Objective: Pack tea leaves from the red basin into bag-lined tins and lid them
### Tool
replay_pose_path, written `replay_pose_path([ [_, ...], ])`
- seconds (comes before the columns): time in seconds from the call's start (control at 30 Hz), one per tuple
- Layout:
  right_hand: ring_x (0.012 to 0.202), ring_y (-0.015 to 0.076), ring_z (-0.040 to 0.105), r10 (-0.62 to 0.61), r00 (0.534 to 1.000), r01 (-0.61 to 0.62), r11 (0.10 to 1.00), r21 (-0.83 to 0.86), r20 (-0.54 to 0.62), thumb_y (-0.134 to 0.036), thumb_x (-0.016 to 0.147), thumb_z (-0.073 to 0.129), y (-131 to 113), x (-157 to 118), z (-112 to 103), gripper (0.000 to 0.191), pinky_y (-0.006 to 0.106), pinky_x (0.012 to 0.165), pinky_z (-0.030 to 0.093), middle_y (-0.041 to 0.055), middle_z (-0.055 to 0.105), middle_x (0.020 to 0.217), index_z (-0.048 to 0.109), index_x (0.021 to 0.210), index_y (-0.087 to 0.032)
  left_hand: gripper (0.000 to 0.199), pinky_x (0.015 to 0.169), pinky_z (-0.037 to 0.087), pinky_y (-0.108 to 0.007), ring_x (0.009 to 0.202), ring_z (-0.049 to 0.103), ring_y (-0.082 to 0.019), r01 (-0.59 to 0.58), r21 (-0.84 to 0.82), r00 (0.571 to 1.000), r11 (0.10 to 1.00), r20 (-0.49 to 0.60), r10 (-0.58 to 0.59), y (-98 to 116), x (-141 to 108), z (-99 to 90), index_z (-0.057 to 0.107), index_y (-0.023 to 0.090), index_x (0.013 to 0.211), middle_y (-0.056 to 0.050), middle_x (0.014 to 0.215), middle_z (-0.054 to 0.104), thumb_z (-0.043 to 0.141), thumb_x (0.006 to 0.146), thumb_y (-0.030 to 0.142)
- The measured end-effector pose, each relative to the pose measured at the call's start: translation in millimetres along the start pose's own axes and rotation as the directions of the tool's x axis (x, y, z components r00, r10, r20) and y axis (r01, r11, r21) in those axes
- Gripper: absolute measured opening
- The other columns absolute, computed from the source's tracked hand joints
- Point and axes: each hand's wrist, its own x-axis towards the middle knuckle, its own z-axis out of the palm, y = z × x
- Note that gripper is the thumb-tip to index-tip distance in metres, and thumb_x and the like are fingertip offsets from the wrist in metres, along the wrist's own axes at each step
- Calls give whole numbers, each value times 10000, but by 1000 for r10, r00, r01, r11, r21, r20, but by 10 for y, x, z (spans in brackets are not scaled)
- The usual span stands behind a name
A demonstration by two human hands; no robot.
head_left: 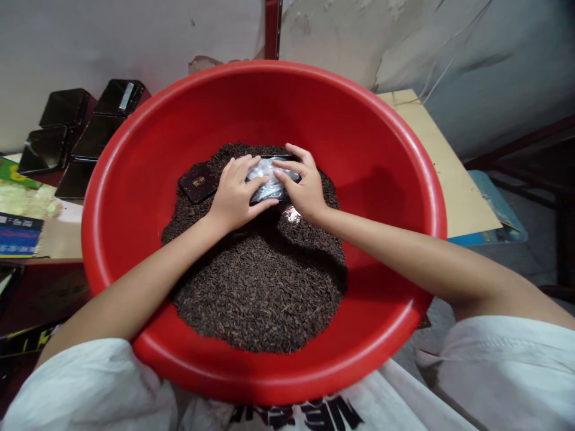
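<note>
Above loose dark tea leaves (pixel 260 287) in a wide red plastic basin (pixel 377 173), I have both hands on a dark rectangular tin. Its top is open, and crumpled clear plastic bag (pixel 269 190) fills the opening. My left hand (pixel 236 191) is closed around the tin's left side, thumb along the near edge and index finger on the plastic. On the right, my right hand (pixel 305 182) holds the tin, its thumb and index finger pressing the plastic and other fingers at the far edge. A dark lid (pixel 197 182) lies on the leaves left of my left hand.
Several dark tins (pixel 90 131) stand at the left, outside the basin. Lower left is a blue printed packet (pixel 20 234). A tan board (pixel 458 173) is at the right, beside the basin rim. A wall (pixel 135 36) rises behind.
</note>
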Motion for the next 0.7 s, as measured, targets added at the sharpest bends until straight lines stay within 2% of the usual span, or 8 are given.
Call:
replay_pose_path([
  [0.1, 1118, 236, 526, 220, 959, -202, 973, 114, -179, -634, 680, 694, 1, -19, 74, 554, 449, 1056, 401, 102, 549, 1144, 575, 1024, -217, 270, 1039, 387, -462, 1166, 537, -275, 60, -62, 998, 996, -28, -62, -48, 15, -69, 601, 212, 1100, -105, 1256, 585, 512, 891, 359],
  [0.17, 1028, 216, 553, 259, 950, -231, 959, 166, -173, -649, 663, 695, -2, -11, 90, 524, 428, 1013, 433, 75, 574, 1031, 557, 938, -224, 358, 1011, 410, -436, 1132, 553, -270, 122, -76, 991, 990, -38, -125, -75, 43, -116, 542, 193, 1213, -116, 1240, 584, 525, 872, 303],
  [0.23, 1044, 220, 555, 230, 964, -206, 963, 174, -131, -686, 688, 645, -11, 8, 76, 480, 431, 1022, 422, 68, 587, 998, 559, 799, -227, 435, 998, 408, -448, 1138, 544, -292, 149, -43, 989, 988, -11, -150, -90, 77, -151, 506, 179, 1272, -131, 1237, 572, 553, 851, 282],
  [0.3, 1115, 237, 541, 189, 977, -172, 971, 165, -98, -728, 699, 599, -19, 28, 38, 506, 450, 1059, 386, 82, 590, 1042, 572, 724, -224, 389, 983, 404, -462, 1135, 538, -312, 135, 7, 991, 991, 25, -135, -101, 103, -170, 548, 166, 1227, -139, 1193, 580, 554, 855, 279],
  [0.4, 1203, 245, 512, 71, 997, -78, 978, 192, 43, -775, 706, 546, -22, 49, -46, 563, 461, 1097, 348, 97, 576, 1160, 623, 801, -226, 270, 929, 431, -437, 1054, 567, -299, 135, 43, 990, 990, 22, -136, -131, 109, -183, 621, 151, 1082, -136, 1106, 598, 554, 857, 284],
  [0.53, 1270, 253, 470, -90, 968, 41, 978, 205, 233, -743, 759, 516, -17, 80, -133, 554, 468, 1101, 337, 95, 520, 1320, 646, 933, -234, 154, 882, 450, -413, 974, 585, -272, 187, 24, 982, 982, -13, -187, -187, 83, -204, 637, 175, 912, -99, 992, 630, 552, 853, 288],
  [0.6, 1231, 250, 495, -102, 968, 71, 988, 140, 228, -666, 799, 533, -27, 101, -144, 464, 467, 1085, 351, 85, 553, 1272, 649, 924, -235, 125, 869, 451, -403, 932, 589, -254, 194, -6, 981, 981, -10, -194, -184, 75, -218, 624, 192, 836, -70, 921, 647, 565, 842, 303],
  [0.7, 1089, 228, 556, -82, 982, 74, 996, 56, 168, -501, 809, 590, -71, 116, -126, 288, 443, 1008, 423, 59, 621, 1072, 624, 900, -230, 100, 789, 462, -343, 798, 587, -199, 238, -99, 970, 966, -17, -241, -116, 66, -209, 598, 204, 812, -26, 815, 651, 581, 827, 301],
])
